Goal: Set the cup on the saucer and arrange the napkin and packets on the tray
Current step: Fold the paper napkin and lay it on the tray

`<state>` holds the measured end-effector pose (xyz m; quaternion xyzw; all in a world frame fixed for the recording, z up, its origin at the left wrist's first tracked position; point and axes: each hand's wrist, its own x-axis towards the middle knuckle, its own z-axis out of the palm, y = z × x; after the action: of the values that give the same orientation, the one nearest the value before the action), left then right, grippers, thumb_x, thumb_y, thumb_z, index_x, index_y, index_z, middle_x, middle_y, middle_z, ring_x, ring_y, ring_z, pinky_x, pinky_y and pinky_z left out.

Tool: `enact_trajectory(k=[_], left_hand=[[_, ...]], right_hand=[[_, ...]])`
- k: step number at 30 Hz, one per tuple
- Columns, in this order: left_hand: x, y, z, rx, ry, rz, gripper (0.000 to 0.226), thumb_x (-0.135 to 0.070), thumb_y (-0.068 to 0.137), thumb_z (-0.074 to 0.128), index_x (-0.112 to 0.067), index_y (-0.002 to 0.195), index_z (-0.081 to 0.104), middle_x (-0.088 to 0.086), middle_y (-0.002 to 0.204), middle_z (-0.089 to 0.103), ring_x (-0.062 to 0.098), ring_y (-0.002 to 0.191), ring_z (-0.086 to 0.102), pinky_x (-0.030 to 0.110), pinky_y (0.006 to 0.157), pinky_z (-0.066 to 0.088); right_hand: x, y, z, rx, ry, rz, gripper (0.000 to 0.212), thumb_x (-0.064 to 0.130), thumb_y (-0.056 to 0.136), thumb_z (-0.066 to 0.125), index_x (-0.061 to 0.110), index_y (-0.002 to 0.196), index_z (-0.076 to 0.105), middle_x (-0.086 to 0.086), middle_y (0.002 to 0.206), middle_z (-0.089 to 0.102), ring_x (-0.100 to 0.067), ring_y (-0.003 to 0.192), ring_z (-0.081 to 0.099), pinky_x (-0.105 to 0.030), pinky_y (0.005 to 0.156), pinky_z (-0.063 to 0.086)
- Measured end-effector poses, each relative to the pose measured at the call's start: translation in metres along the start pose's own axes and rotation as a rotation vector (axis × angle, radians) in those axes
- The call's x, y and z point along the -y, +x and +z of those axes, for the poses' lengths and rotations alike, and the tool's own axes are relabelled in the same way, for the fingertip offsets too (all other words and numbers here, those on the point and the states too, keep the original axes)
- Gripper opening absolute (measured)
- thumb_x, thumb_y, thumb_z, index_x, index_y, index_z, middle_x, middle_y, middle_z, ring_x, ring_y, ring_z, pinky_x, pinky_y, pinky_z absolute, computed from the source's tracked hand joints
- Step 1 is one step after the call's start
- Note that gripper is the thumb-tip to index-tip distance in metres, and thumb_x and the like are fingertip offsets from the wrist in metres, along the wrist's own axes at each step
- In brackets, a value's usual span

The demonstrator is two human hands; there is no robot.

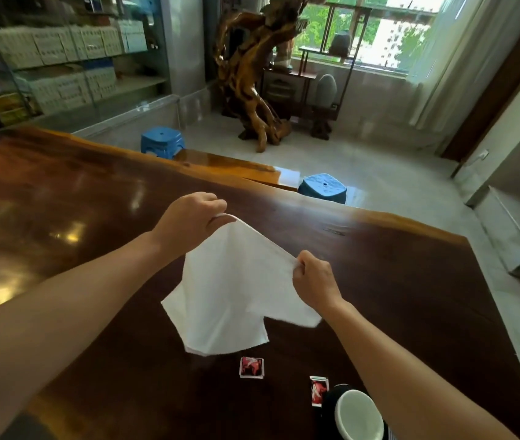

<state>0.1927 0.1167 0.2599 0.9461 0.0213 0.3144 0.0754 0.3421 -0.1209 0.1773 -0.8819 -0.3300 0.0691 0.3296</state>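
Holding a white cloth napkin (239,290) above the dark polished wooden desk (395,281), both hands grip its upper edge. The left hand (188,217) is closed on the far corner, and the right hand (314,281) is pinched shut on the near corner. The napkin hangs spread between them, its lower corners drooping toward the desk (contact with the surface cannot be determined). Two small red-and-white packets lie flat on the desk below the napkin: one (251,367) just under its lower edge, the other (318,390) beside a white round cup (358,414) at the bottom of the view.
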Motion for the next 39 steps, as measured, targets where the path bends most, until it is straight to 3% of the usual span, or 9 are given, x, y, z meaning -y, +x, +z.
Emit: enact_trajectory(k=[4,9,14,18,22,30,33,35,39], left_hand=[[0.017,0.006,-0.004,0.107,0.066,0.047,0.056,-0.055,0.094,0.043,-0.009,0.071,0.063,0.000,0.062,0.054,0.013,0.052,0.049,0.017,0.049,0.037],[0.048,0.003,-0.002,0.076,0.066,-0.128,0.032,-0.030,0.093,0.063,-0.009,0.070,0.059,0.000,0.062,0.053,0.007,0.052,0.047,0.013,0.052,0.034],[0.079,-0.007,0.000,0.224,0.122,-0.321,0.020,-0.008,0.092,0.066,-0.006,0.074,0.058,0.007,0.074,0.058,0.022,0.066,0.058,0.030,0.060,0.051],[0.094,0.005,-0.007,0.276,0.239,-0.391,0.010,0.003,0.088,0.066,-0.007,0.088,0.069,0.012,0.084,0.067,0.025,0.075,0.063,0.035,0.069,0.056],[0.094,0.030,-0.021,0.153,0.360,-0.419,0.011,0.002,0.089,0.063,-0.007,0.090,0.070,0.014,0.085,0.069,0.030,0.078,0.065,0.040,0.070,0.057],[0.093,0.041,-0.034,-0.126,0.352,-0.305,0.004,-0.008,0.091,0.063,-0.006,0.093,0.066,0.018,0.089,0.068,0.037,0.077,0.065,0.044,0.063,0.054],[0.093,0.006,-0.017,-0.045,0.308,-0.322,0.009,-0.005,0.090,0.062,-0.010,0.094,0.069,0.014,0.091,0.069,0.038,0.079,0.067,0.044,0.063,0.054],[0.088,-0.029,0.002,0.147,0.287,-0.362,0.015,-0.004,0.090,0.060,-0.015,0.094,0.069,0.008,0.093,0.068,0.038,0.081,0.067,0.043,0.062,0.054],[0.066,-0.105,0.050,0.713,0.318,-0.354,0.024,-0.006,0.091,0.052,-0.023,0.101,0.064,-0.002,0.101,0.061,0.025,0.093,0.067,0.039,0.068,0.054]], right_hand=[[-0.003,0.011,-0.013,0.024,-0.013,-0.039,0.023,0.024,0.094,0.044,0.019,0.072,0.044,-0.002,0.063,0.056,-0.023,0.055,0.047,-0.034,0.052,0.038],[-0.016,0.034,-0.031,0.219,0.023,-0.074,0.046,0.049,0.090,0.065,0.020,0.060,0.046,0.006,0.055,0.049,-0.011,0.049,0.040,-0.027,0.048,0.034],[-0.044,0.053,-0.044,0.235,-0.094,-0.036,0.039,0.027,0.093,0.067,0.026,0.057,0.052,0.007,0.058,0.053,-0.016,0.055,0.048,-0.023,0.049,0.037],[-0.035,0.080,-0.060,0.135,-0.178,-0.053,0.022,0.018,0.096,0.062,0.018,0.074,0.067,-0.005,0.075,0.067,-0.026,0.071,0.061,-0.029,0.061,0.044],[-0.016,0.105,-0.086,-0.012,-0.394,-0.049,0.024,0.036,0.093,0.065,0.015,0.089,0.077,-0.013,0.098,0.074,-0.034,0.092,0.066,-0.036,0.079,0.050],[0.002,0.101,-0.129,-0.415,-0.334,-0.185,0.019,0.029,0.093,0.066,0.017,0.099,0.080,-0.012,0.089,0.066,-0.038,0.081,0.063,-0.037,0.067,0.045],[-0.025,0.083,-0.110,-0.272,-0.349,-0.170,0.020,0.018,0.096,0.062,0.014,0.107,0.078,-0.014,0.094,0.068,-0.039,0.087,0.064,-0.041,0.076,0.051],[-0.049,0.060,-0.085,-0.061,-0.362,-0.060,0.020,0.014,0.096,0.059,0.014,0.102,0.079,-0.011,0.094,0.066,-0.034,0.089,0.063,-0.037,0.079,0.052],[-0.102,0.003,-0.022,0.382,-0.330,0.280,0.037,0.023,0.094,0.060,0.022,0.058,0.067,0.004,0.066,0.062,-0.020,0.070,0.064,-0.031,0.066,0.049]])
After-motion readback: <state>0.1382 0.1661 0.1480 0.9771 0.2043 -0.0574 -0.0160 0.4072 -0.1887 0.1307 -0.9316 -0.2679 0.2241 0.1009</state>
